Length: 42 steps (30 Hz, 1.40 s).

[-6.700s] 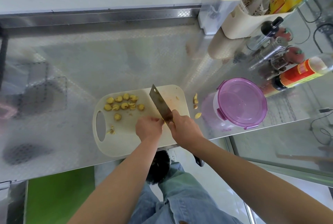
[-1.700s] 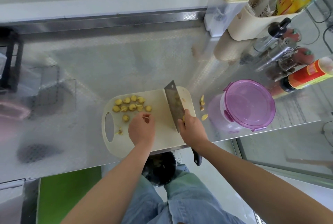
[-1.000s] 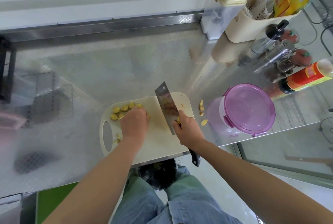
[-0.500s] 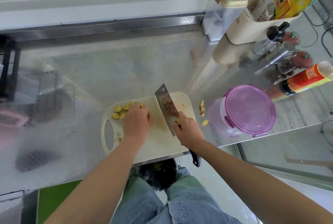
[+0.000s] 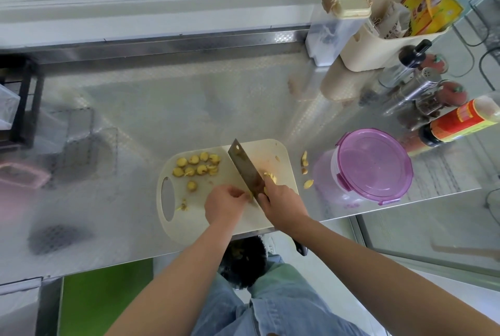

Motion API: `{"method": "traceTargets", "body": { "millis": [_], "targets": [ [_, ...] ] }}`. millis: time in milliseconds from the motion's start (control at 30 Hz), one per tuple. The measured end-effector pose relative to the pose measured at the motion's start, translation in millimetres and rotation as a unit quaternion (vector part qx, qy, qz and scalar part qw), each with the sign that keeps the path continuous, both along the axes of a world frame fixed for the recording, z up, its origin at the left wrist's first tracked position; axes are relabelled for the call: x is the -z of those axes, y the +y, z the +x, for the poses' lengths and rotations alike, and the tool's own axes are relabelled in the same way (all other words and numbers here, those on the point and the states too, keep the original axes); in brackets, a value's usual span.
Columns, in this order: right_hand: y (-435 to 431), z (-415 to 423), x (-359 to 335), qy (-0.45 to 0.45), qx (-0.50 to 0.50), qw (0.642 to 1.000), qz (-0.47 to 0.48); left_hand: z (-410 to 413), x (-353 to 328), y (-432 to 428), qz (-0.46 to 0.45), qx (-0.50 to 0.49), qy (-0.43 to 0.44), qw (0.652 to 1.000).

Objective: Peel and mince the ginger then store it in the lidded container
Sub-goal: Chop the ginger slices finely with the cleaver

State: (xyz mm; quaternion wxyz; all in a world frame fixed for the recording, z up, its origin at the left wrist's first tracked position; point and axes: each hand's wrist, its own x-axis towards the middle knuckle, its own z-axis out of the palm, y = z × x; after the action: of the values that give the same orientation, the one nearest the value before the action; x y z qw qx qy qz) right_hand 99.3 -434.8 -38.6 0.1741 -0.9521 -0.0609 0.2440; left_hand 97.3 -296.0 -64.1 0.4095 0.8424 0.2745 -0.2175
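A cream cutting board (image 5: 205, 222) lies at the counter's front edge. Several yellow ginger slices (image 5: 197, 166) sit in a loose group on its far left part. My right hand (image 5: 281, 204) grips the handle of a cleaver (image 5: 244, 169), whose blade rests edge-down across the board. My left hand (image 5: 224, 203) pinches a small ginger piece right against the blade's left side. A few cut bits (image 5: 270, 176) lie just right of the blade. A clear container with a purple clip lid (image 5: 370, 166) stands closed to the right of the board.
Ginger peel scraps (image 5: 305, 165) lie on the steel counter between board and container. Bottles, shakers and a sauce bottle (image 5: 460, 123) crowd the back right beside a cream caddy (image 5: 378, 46). A bin (image 5: 243, 262) sits below the counter edge.
My left hand left the slice group and came back to the blade with a piece pinched. The cleaver has stayed near the board's middle, tilted slightly.
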Motion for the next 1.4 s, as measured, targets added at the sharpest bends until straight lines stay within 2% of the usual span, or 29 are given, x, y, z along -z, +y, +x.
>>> {"method": "traceTargets", "body": {
  "millis": [333, 1100, 1400],
  "targets": [
    [0.4, 1.7, -13.1, -0.035, -0.009, 0.999, 0.007, -1.4, 4.7, -9.9, 0.01, -0.072, 0.006, 0.997],
    [19.4, -2.7, -10.0, 0.021, -0.01, 0.998, -0.065, 0.6, 5.4, -8.2, -0.018, -0.063, -0.003, 0.998],
    [17.7, 2.3, -5.4, -0.012, 0.035, 0.999, -0.001, 0.4, 6.2, -7.0, -0.024, -0.062, -0.001, 0.998]
  ]
}}
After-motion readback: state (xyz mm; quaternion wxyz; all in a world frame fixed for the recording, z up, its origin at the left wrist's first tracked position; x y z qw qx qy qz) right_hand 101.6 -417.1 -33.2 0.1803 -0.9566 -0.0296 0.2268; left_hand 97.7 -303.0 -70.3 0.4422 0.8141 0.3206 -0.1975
